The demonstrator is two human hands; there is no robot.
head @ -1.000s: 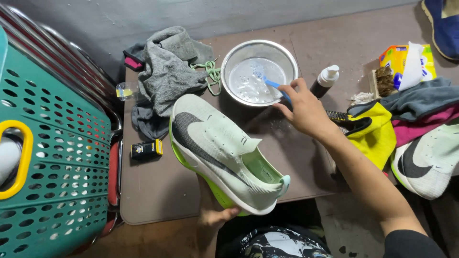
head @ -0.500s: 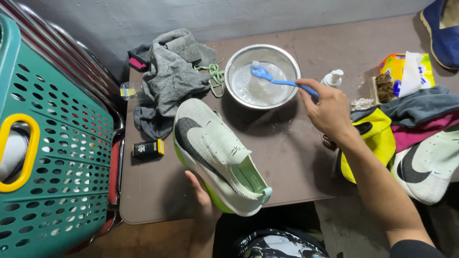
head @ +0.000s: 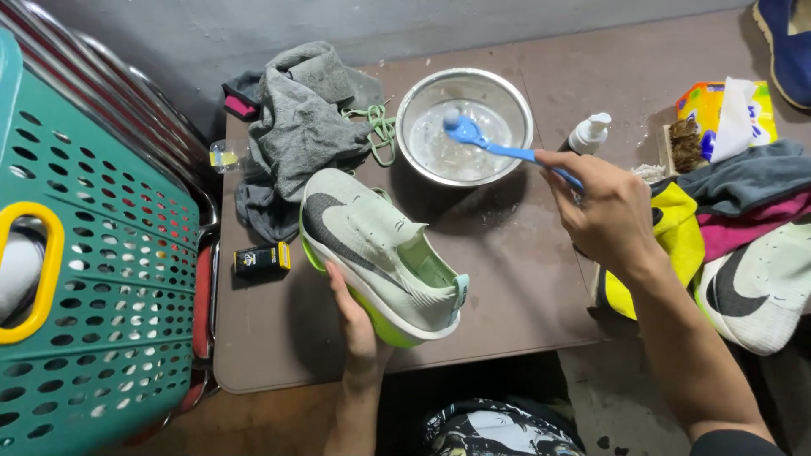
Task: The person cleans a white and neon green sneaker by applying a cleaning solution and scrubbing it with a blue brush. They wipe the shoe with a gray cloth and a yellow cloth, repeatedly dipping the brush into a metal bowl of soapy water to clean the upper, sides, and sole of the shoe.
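A person sits at a brown surface, seen from above. The left hand cups the underside of a pale green shoe with a bright green sole, fingers wrapped along its edge, tilting the shoe on its side so the upper faces the person. The right hand is closed around the handle of a blue brush, whose head reaches just beyond those fingers into a metal bowl of soapy water, so the bristles can pick up liquid. A small white pump bottle stands just beside the right fingers. Beyond the left fingers lie a grey cloth and loose green laces, apart from the shoe. A second pale shoe rests on coloured cloths to the right of the right hand. A green plastic basket stands well left of the left hand.
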